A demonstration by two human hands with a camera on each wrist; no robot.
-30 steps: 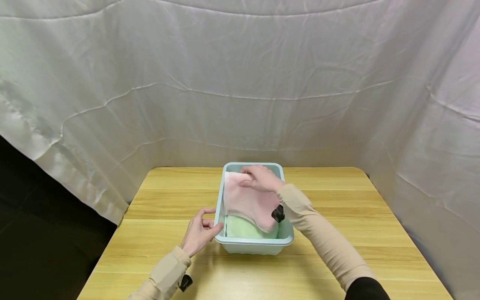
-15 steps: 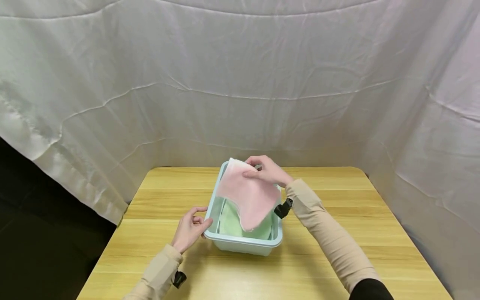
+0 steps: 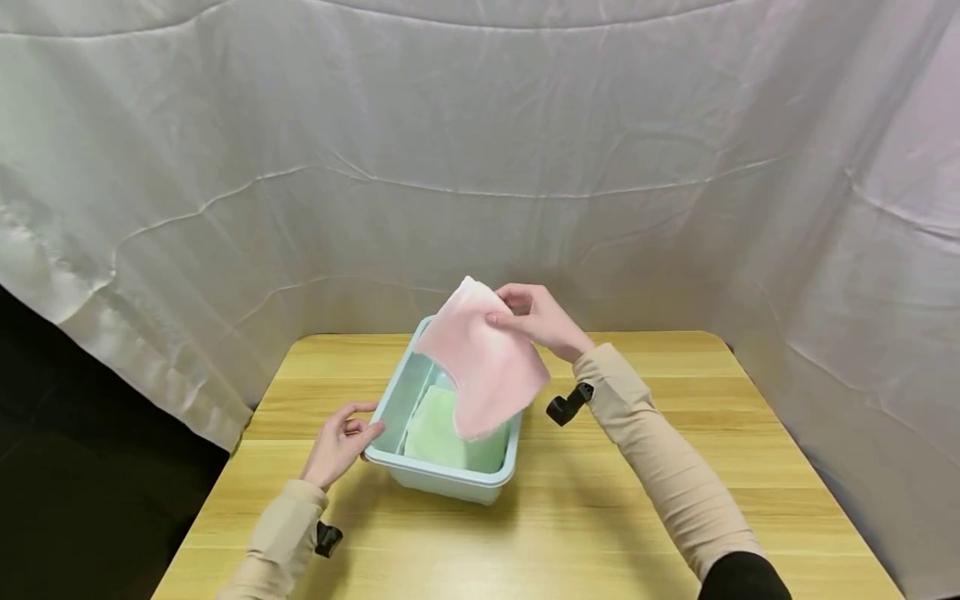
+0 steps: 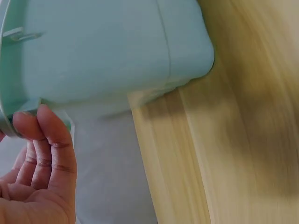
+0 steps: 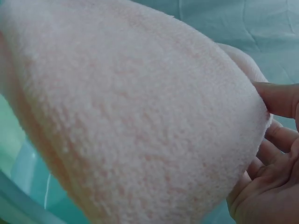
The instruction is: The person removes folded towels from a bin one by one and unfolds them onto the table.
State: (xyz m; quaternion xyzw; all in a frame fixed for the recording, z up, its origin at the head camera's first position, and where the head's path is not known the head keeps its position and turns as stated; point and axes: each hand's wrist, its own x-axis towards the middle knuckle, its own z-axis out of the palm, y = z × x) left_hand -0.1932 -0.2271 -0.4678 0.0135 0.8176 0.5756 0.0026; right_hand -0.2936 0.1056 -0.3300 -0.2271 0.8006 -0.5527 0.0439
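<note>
So the big change over the last second: the pink cloth (image 3: 483, 358) is up. It was lying down in the tub (image 3: 438, 468) on top of the green cloth (image 3: 435, 433), and now it hangs over the tub, with its top corner poking up past the far rim. The right hand (image 3: 543, 321) has it by the upper right edge, thumb on the near face and the other fingers tucked behind, so that's a proper pinch and not just a nudge. Can't tell if the bottom edge is brushing anything inside.

The left hand (image 3: 337, 442) is pinching the rim at the near left corner, thumb over the top. The tub has slid left and swung round a bit too, so it now sits at an angle on the bench (image 3: 637, 467), far end pointing a little right. Whether it's tipped or partly off the wood, hard to say from these views.

What it means for the job, as far as one can judge: the pink cloth looks pretty much free of the green one, which shows a lot more now and lies in the near part of the tub. The pink one looks soft and floppy, so a loose edge could easily snag on the rim.
</note>
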